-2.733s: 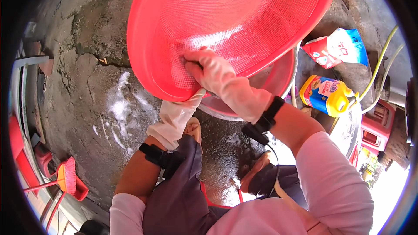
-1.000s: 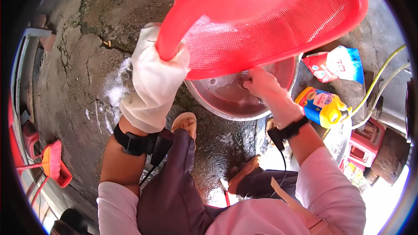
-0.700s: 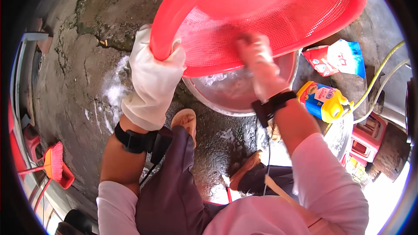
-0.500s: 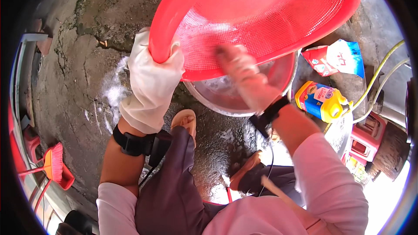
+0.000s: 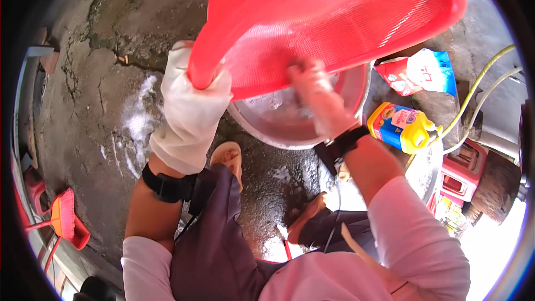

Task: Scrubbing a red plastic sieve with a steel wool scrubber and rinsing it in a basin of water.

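A big red plastic mesh basket [image 5: 356, 28] is held tilted over a metal basin [image 5: 257, 130] with sudsy water in it. My left hand [image 5: 192, 103], in a loose white glove, is closed around the basket's thick left rim. My right hand [image 5: 320, 97], also gloved, is pressed at the lower part of the mesh and smeared by motion. Its fingers look closed on a small dark thing that is too blurred to name. The basket hides the far part of the basin.
Right of the basin are a red, white and blue packet [image 5: 418, 72], a yellow bottle with a blue label [image 5: 402, 127] and a yellowish hose [image 5: 476, 89]. A pink stool [image 5: 465, 171] stands farther right. Foam [image 5: 139, 120] streaks the cracked floor at left, near an orange-red broom [image 5: 64, 214].
The basket's left rim has dropped slightly and its tilt has changed a little. My right hand has shifted slightly along the mesh. My left hand keeps its hold.
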`<control>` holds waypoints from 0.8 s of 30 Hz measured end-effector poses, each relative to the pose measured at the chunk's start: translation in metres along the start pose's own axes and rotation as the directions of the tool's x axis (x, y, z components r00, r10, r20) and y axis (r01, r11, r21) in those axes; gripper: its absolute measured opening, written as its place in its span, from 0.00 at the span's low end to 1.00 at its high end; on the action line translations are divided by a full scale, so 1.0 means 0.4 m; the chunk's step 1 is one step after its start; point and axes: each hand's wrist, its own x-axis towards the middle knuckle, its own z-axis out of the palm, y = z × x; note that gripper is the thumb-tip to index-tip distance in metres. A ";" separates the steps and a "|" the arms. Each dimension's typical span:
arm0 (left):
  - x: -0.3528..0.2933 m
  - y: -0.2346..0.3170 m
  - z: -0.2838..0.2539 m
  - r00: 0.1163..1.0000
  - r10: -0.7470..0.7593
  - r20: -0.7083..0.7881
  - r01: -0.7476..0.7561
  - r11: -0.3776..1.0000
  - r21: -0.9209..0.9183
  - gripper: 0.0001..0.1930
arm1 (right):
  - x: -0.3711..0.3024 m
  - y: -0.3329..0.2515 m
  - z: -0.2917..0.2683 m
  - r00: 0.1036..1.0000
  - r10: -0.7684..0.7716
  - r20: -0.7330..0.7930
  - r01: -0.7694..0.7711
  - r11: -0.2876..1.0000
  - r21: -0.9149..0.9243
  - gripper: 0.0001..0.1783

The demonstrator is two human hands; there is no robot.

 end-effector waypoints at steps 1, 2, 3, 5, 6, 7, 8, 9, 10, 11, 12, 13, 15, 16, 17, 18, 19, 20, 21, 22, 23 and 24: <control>0.014 0.009 0.018 1.000 -0.010 -0.009 0.009 0.999 -0.046 0.11 | 0.012 0.060 0.076 0.964 -0.256 -0.074 0.255 0.967 -0.020 0.18; 0.021 0.004 0.007 0.999 -0.029 0.036 0.029 0.999 0.014 0.12 | -0.024 0.036 0.108 0.949 -0.307 -0.072 0.300 0.949 -0.097 0.18; 0.020 0.008 -0.002 0.999 -0.039 0.038 0.038 0.999 0.025 0.12 | -0.062 0.009 0.121 0.933 -0.355 -0.059 0.342 0.925 -0.169 0.18; 0.021 0.019 -0.007 0.997 -0.076 -0.009 0.076 0.997 -0.031 0.12 | -0.011 0.017 0.022 0.946 -0.320 0.041 0.309 0.863 -0.400 0.17; 0.026 0.029 0.001 0.995 -0.092 0.031 0.095 0.989 -0.117 0.12 | 0.078 0.117 -0.034 0.903 -0.426 -0.060 0.377 0.852 -0.364 0.15; 0.018 0.025 0.003 0.994 -0.102 0.031 0.105 0.989 -0.106 0.12 | 0.112 0.138 -0.076 0.853 -0.473 -0.221 0.353 0.834 -0.424 0.15; 0.014 0.033 0.021 0.987 -0.162 0.022 0.163 0.971 -0.177 0.12 | 0.146 0.151 -0.103 0.783 -0.531 -0.323 0.313 0.786 -0.533 0.14; 0.019 0.042 0.037 0.977 -0.212 0.021 0.210 0.944 -0.256 0.11 | 0.159 0.172 -0.091 0.780 -0.530 -0.331 0.304 0.785 -0.540 0.14; 0.019 0.050 0.045 0.978 -0.205 0.025 0.204 0.941 -0.272 0.11 | 0.171 0.189 -0.057 0.754 -0.492 -0.436 0.246 0.826 -0.507 0.15; 0.014 0.049 0.043 0.978 -0.204 0.045 0.209 0.947 -0.244 0.12 | 0.185 0.180 -0.013 0.718 -0.447 -0.534 0.200 0.867 -0.456 0.16; -0.002 0.032 0.018 0.974 -0.220 0.059 0.227 0.956 -0.188 0.12 | 0.139 0.104 0.051 0.851 -0.355 -0.386 0.281 0.930 -0.235 0.17; -0.015 0.015 -0.003 0.973 -0.226 0.053 0.232 0.958 -0.168 0.12 | 0.065 0.025 0.123 0.937 -0.291 -0.196 0.296 0.955 0.000 0.18; -0.007 0.016 0.019 0.976 -0.216 0.022 0.217 0.961 -0.172 0.12 | -0.017 -0.037 0.214 0.799 -0.390 -0.458 0.499 0.855 0.141 0.17; 0.001 0.020 0.015 0.976 -0.215 0.026 0.216 0.960 -0.175 0.12 | -0.016 -0.028 0.197 0.798 -0.388 -0.462 0.497 0.857 0.139 0.17; 0.005 0.018 -0.001 0.985 -0.168 0.044 0.171 0.981 -0.087 0.12 | -0.011 -0.009 0.178 0.825 -0.460 -0.328 0.510 0.856 0.081 0.16; 0.011 0.014 -0.009 0.991 -0.115 0.062 0.115 0.993 -0.001 0.13 | 0.012 0.009 0.144 0.831 -0.524 -0.188 0.537 0.843 0.021 0.15; 0.013 0.018 -0.008 0.992 -0.109 0.059 0.109 0.994 -0.002 0.13 | 0.064 0.039 0.059 0.817 -0.574 -0.048 0.528 0.779 -0.338 0.13; 0.016 0.022 0.010 0.991 -0.121 0.054 0.124 0.990 -0.062 0.12 | 0.135 0.089 -0.028 0.908 -0.414 -0.062 0.356 0.842 -0.406 0.12; 0.013 0.022 0.019 0.988 -0.146 0.043 0.150 0.983 -0.102 0.12 | 0.170 0.107 -0.116 0.882 -0.463 -0.093 0.366 0.794 -0.485 0.11; 0.010 0.030 0.025 0.987 -0.156 0.047 0.160 0.981 -0.105 0.12 | 0.188 0.139 -0.146 0.808 -0.564 -0.170 0.413 0.749 -0.518 0.12; 0.010 0.034 0.016 0.989 -0.143 0.039 0.144 0.989 -0.040 0.12 | 0.163 0.125 -0.114 0.813 -0.560 -0.157 0.418 0.751 -0.511 0.12; 0.021 0.032 0.011 0.993 -0.112 0.025 0.111 0.994 0.021 0.12 | 0.129 0.075 -0.065 0.883 -0.407 -0.233 0.322 0.887 -0.331 0.12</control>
